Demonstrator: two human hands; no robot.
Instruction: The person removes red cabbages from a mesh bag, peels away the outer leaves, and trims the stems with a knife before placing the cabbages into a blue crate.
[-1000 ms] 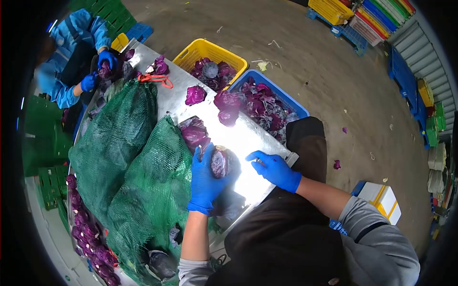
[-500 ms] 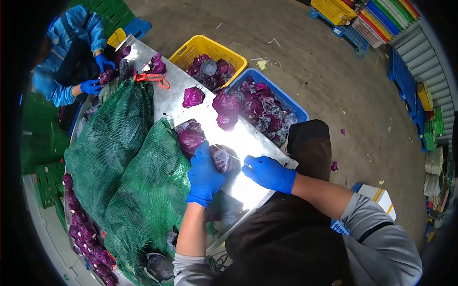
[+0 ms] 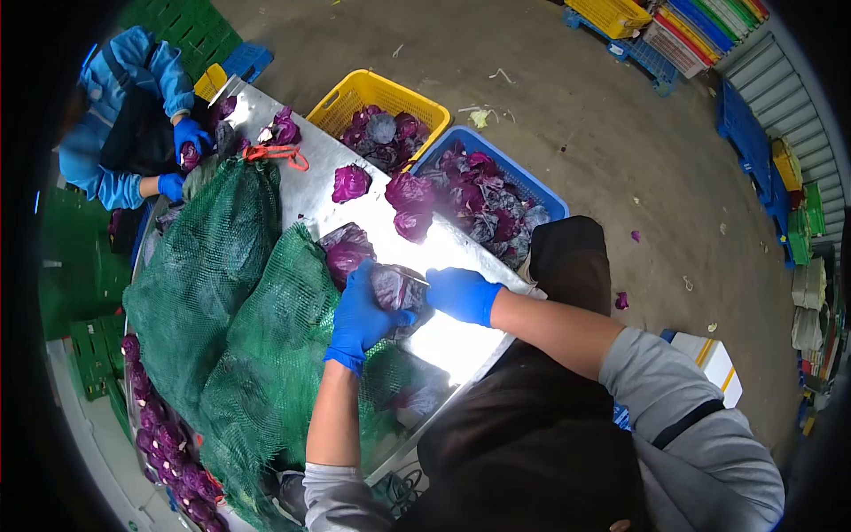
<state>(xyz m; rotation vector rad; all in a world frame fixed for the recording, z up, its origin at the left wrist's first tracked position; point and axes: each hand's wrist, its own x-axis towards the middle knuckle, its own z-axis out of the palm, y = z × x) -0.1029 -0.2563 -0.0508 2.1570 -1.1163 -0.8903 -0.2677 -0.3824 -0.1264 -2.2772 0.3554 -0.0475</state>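
My left hand (image 3: 359, 317), in a blue glove, is wrapped round a red cabbage (image 3: 396, 289) with dull purple outer leaves, thumb along its near side. My right hand (image 3: 461, 295), also gloved in blue, is closed on a knife (image 3: 413, 277). Its thin blade lies against the top of the cabbage, and the handle is hidden in my fist. Just beyond my left hand another red cabbage (image 3: 346, 253) rests against a green mesh sack (image 3: 275, 346). Farther up the metal table (image 3: 330, 149) sit glossy purple cabbages (image 3: 410, 206).
Beyond the table's right edge stand a blue crate (image 3: 530, 188) of loose purple leaves and a yellow crate (image 3: 341, 99). A second full mesh sack (image 3: 208, 230) lies left. At the far left a co-worker (image 3: 124, 115) in blue handles cabbage. Trimmed cabbages (image 3: 164, 434) line the left edge.
My right hand has moved left and up, bringing the knife onto the cabbage. My left hand has shifted from behind the cabbage to hold its left and near side, turning it into view.
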